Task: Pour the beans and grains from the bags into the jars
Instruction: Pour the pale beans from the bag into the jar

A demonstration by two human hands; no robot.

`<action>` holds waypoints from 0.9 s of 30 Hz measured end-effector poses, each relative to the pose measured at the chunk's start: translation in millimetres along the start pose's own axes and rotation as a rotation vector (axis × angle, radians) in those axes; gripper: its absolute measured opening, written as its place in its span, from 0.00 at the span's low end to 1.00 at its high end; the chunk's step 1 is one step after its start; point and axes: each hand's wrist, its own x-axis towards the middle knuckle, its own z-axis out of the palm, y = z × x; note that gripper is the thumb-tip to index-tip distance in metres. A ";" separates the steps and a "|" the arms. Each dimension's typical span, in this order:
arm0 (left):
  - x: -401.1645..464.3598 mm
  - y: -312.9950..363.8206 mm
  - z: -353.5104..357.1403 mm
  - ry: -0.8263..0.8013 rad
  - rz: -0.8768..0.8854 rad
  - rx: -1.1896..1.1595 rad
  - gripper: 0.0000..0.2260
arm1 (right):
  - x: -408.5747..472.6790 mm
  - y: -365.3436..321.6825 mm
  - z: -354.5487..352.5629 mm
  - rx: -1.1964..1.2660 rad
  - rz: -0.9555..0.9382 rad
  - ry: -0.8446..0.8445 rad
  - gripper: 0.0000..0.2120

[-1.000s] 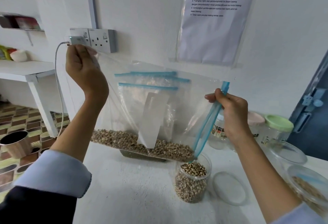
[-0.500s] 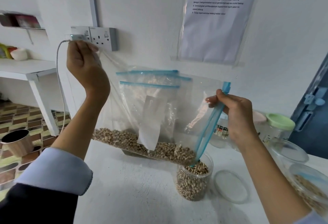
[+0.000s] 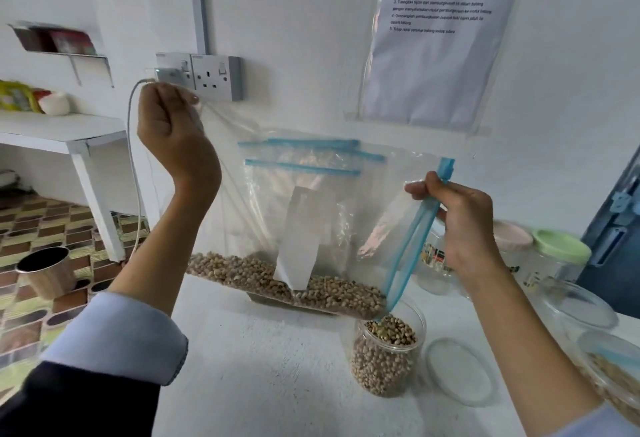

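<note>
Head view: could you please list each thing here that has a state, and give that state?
Zip bag: open, tilted, its mouth corner at the jar.
Beans: lying along the bag's lower edge.
Jar: uncapped, nearly full of beans.
Clear lid: off, flat beside the jar.
Left hand: pinches the raised bag corner.
Right hand: grips the blue zip strip.
Green-lidded jar: closed.

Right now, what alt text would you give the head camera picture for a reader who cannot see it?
Two hands tilt a clear zip bag of beans over an open jar: the left hand lifts one corner high, the right hand pinches the blue zip edge. A lid lies beside the jar on the white counter.
</note>
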 end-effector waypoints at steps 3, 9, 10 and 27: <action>-2.8 0.6 0.3 0.004 -0.008 0.001 0.11 | 2.3 -0.6 -0.4 -0.002 0.007 -0.043 0.12; -4.3 -1.8 1.9 0.012 -0.019 0.029 0.11 | 3.4 2.7 -6.8 -0.013 0.002 -0.015 0.11; -4.9 -2.0 2.5 0.010 -0.026 0.029 0.11 | 3.2 3.2 -8.0 -0.024 0.010 -0.026 0.11; -6.7 -2.4 7.6 0.027 -0.061 -0.002 0.12 | -8.8 3.2 -14.1 0.074 -0.065 0.022 0.18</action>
